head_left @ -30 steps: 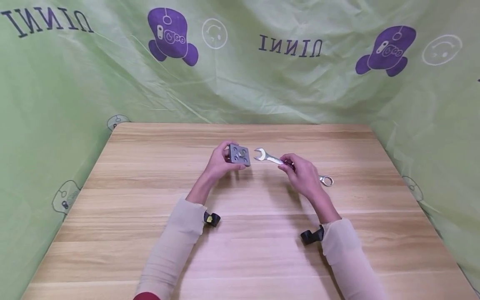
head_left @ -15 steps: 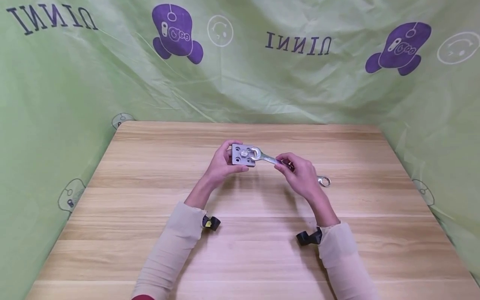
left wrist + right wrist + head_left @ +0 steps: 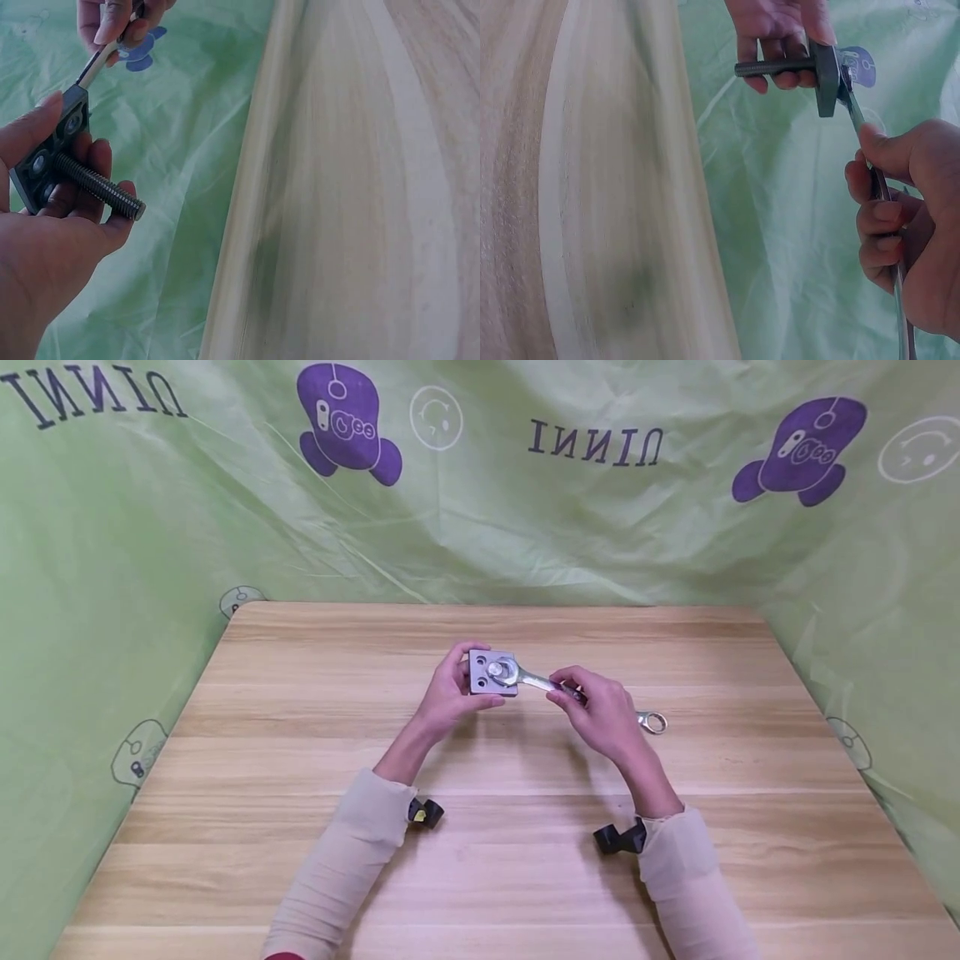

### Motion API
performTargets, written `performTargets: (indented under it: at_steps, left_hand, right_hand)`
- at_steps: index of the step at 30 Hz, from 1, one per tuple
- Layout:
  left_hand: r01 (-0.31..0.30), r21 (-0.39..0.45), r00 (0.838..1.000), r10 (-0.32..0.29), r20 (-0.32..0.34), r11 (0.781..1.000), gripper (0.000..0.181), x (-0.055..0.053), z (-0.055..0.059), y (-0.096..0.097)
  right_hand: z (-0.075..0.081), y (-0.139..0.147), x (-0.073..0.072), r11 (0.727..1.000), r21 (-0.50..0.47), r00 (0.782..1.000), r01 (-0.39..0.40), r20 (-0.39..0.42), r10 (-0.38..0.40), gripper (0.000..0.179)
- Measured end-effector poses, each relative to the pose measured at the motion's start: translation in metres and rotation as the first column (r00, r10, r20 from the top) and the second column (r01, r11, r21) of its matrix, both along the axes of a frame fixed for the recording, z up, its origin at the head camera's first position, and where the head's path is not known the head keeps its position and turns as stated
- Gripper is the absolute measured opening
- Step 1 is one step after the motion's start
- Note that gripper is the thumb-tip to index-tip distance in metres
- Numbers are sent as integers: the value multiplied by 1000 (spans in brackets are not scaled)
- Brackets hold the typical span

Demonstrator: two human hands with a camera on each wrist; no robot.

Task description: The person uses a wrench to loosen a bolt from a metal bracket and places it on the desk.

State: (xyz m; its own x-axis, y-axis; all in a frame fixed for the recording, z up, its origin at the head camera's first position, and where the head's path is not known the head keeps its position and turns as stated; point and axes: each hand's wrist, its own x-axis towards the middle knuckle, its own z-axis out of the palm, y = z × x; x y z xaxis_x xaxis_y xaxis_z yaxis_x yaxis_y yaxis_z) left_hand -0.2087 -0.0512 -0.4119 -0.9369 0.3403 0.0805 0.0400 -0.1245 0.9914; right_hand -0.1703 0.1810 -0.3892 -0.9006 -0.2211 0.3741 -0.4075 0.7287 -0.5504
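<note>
In the head view, my left hand (image 3: 444,695) grips a grey square metal plate (image 3: 489,688) by its edges, above the table. A bolt passes through the middle of the plate, its head (image 3: 495,669) facing the head camera. The left wrist view shows the threaded bolt shank (image 3: 101,186) sticking out of the other side, near the curled fingers. My right hand (image 3: 606,710) holds a combination wrench (image 3: 537,681) by its handle. The wrench's open end sits at the bolt head; how fully it encloses the head is unclear. Its ring end emerges behind the right hand.
A wood-grain table (image 3: 510,877) lies below both hands. Green printed cloth (image 3: 480,543) hangs around its back and sides. A black wrist camera (image 3: 427,814) is on the left sleeve, and another black wrist camera (image 3: 618,839) on the right.
The wrench's open end, at first apart from the plate, has moved left across it to the bolt head. The plate has shifted slightly right and turned to face the head camera more squarely.
</note>
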Motion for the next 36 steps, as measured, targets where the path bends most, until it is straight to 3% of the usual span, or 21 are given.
performTargets:
  at_steps: [8,16,19,22,25,28,31,36]
  left_hand:
    - [80,50,997,-80,-14,995,79,6,0,3]
    - [124,20,992,-124,-5,992,77,7,4,1]
    - [202,29,979,-202,3,979,75,9,7,-2]
    - [318,75,947,-321,29,945,71,12,10,-3]
    - [436,108,896,-442,38,893,68,16,13,-3]
    - [552,142,825,-563,52,821,66,20,14,-2]
    - [668,188,721,-689,73,720,65,21,12,-2]
    - [806,280,523,-849,75,522,66,20,3,-1]
  right_hand:
    - [-2,-9,5,1000,-14,998,-4,-64,3,17]
    - [0,-6,5,999,-28,993,-23,-118,19,14]
    - [3,1,5,992,-89,991,-85,-108,76,12]
    - [6,10,5,973,-161,984,-166,-87,154,12]
    - [10,20,6,944,-221,969,-245,-58,239,13]
    - [11,28,6,905,-274,943,-327,-30,331,16]
    - [12,34,4,846,-312,895,-432,-36,444,20]
    - [12,36,2,738,-326,796,-591,-85,600,25]
